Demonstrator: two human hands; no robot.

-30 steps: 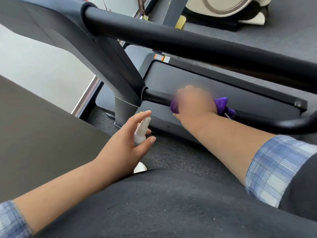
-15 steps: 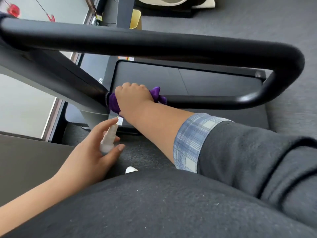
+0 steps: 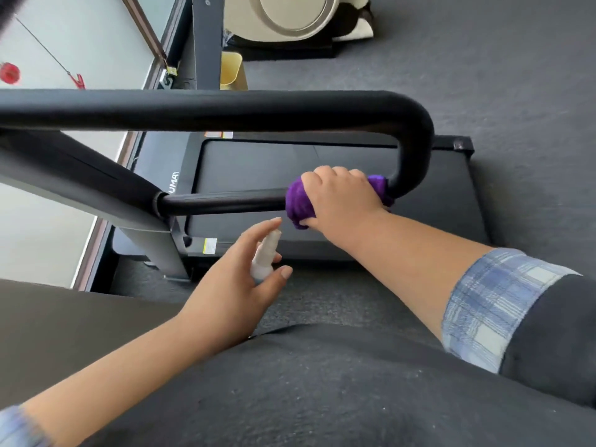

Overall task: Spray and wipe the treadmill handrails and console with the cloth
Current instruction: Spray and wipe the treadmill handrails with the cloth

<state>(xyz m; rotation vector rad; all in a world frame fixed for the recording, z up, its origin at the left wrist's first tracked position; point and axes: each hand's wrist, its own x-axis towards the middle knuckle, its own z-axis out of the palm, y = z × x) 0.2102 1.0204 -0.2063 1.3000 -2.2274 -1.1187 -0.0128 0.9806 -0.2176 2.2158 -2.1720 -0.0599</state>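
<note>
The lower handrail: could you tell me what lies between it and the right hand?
In the head view, the purple cloth is wrapped round the lower handrail, and the right hand grips over it.

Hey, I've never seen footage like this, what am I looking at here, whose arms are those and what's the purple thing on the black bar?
There is no robot: a camera worn on a person's head looks down at their own two arms. The black loop is a treadmill handrail; below it lies the treadmill's dark deck on grey carpet. The right hand grips a purple cloth wrapped round the handrail's lower bar, near the bend. The left hand holds a small white spray bottle just below that bar, its nozzle end pointing up toward the cloth. The dark mass at the bottom is the person's own clothing.
</note>
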